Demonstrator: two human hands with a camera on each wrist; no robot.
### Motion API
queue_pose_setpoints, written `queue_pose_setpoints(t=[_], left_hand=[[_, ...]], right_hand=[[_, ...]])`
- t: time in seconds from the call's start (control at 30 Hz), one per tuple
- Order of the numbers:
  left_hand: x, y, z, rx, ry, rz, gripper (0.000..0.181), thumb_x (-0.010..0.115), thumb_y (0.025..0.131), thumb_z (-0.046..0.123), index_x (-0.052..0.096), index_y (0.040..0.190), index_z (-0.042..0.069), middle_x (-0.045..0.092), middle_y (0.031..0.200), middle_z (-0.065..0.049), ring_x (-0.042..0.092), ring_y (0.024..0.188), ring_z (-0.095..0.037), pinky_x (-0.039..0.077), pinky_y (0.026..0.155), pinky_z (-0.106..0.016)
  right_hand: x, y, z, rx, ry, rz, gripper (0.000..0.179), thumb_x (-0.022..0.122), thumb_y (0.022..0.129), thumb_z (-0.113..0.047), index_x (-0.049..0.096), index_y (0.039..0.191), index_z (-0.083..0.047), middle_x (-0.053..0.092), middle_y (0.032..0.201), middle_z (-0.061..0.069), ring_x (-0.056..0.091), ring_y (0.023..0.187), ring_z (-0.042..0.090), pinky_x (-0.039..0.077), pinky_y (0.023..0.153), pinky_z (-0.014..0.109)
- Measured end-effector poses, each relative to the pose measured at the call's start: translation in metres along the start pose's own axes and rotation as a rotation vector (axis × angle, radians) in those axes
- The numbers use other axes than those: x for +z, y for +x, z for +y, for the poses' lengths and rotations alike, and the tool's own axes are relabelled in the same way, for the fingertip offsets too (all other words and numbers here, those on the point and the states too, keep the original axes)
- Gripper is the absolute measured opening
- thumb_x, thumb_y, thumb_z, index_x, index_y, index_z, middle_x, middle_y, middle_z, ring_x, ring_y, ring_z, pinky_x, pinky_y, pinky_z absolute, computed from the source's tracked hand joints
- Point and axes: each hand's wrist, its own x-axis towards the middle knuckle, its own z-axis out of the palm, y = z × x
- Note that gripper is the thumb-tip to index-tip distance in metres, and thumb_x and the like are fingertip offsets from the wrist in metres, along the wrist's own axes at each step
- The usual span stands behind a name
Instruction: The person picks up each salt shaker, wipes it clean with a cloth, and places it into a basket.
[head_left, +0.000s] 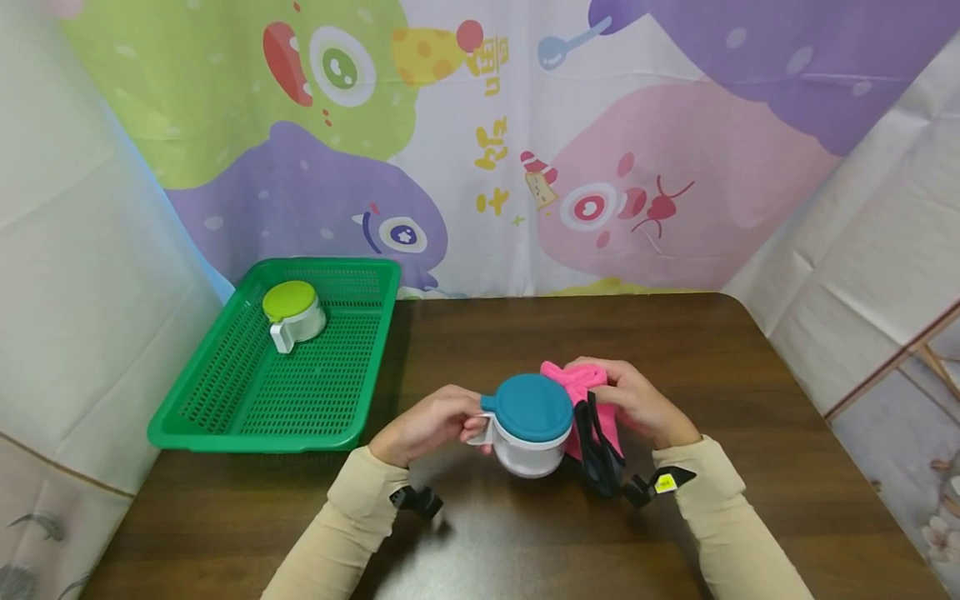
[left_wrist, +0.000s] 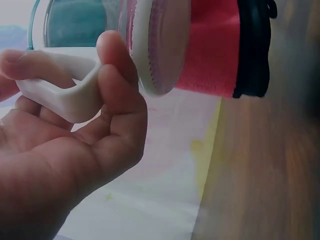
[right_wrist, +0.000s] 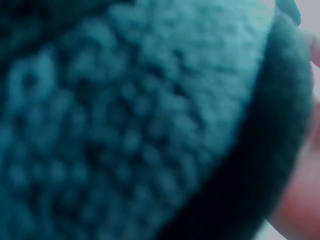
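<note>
A seasoning jar (head_left: 528, 454) with a blue lid (head_left: 532, 407) and a white handle (left_wrist: 77, 105) is held up over the table. My left hand (head_left: 427, 423) grips it by that handle, fingers curled through the loop. Right against the jar's far side is a pink cloth (head_left: 581, 380) with black edging, bunched up. My right hand (head_left: 645, 402) holds this cloth from the right, partly hidden behind it. Fuzzy teal-looking fabric (right_wrist: 125, 115) with a dark border fills most of the right wrist view, blurred, with a bit of finger at its right edge.
A green perforated basket (head_left: 363, 379) stands at the table's left. Inside it, near the back left, is another seasoning jar (head_left: 306, 323) with a yellow-green lid. The brown wooden table (head_left: 480, 333) ends at a cartoon-printed curtain (head_left: 465, 242).
</note>
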Motion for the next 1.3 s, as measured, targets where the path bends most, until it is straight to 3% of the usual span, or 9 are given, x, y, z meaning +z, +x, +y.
queue_pose_setpoints(t=[0.37,0.67,1.03,1.3], left_hand=[[0.007,0.005,0.0,-0.046,-0.056,-0.113,0.031,0.037,0.095,0.009,0.04,0.065,0.005,0.04,0.062,0.004,0.056,0.065,-0.013,0.049,0.071,-0.027],[0.014,0.008,0.001,-0.083,-0.088,-0.161,0.027,0.036,0.094,0.008,0.044,0.068,0.007,0.04,0.064,0.006,0.051,0.064,-0.012,0.049,0.071,-0.026],[0.02,0.012,0.0,-0.075,-0.049,-0.193,0.028,0.038,0.094,0.009,0.039,0.066,0.004,0.037,0.062,0.007,0.035,0.057,-0.008,0.033,0.059,-0.022],[0.022,0.014,-0.001,-0.074,-0.079,-0.232,0.029,0.035,0.094,0.009,0.042,0.067,0.006,0.038,0.062,0.007,0.039,0.058,-0.008,0.035,0.058,-0.019]], right_hand=[[-0.009,0.009,0.009,0.033,0.105,-0.178,0.042,0.045,0.09,-0.004,0.064,0.122,-0.023,0.066,0.118,-0.008,0.059,0.109,0.012,0.054,0.089,0.032],[-0.01,0.019,0.019,-0.027,0.196,-0.311,0.038,0.044,0.096,-0.009,0.061,0.128,-0.019,0.066,0.123,-0.007,0.061,0.111,0.009,0.053,0.091,0.026],[-0.003,0.034,0.025,-0.07,0.094,-0.409,0.032,0.045,0.097,-0.022,0.062,0.124,-0.019,0.067,0.118,-0.009,0.061,0.108,0.009,0.051,0.091,0.025],[0.005,0.041,0.027,-0.036,0.146,-0.446,0.033,0.048,0.095,-0.027,0.062,0.123,-0.018,0.068,0.116,-0.009,0.062,0.106,0.008,0.051,0.09,0.025]])
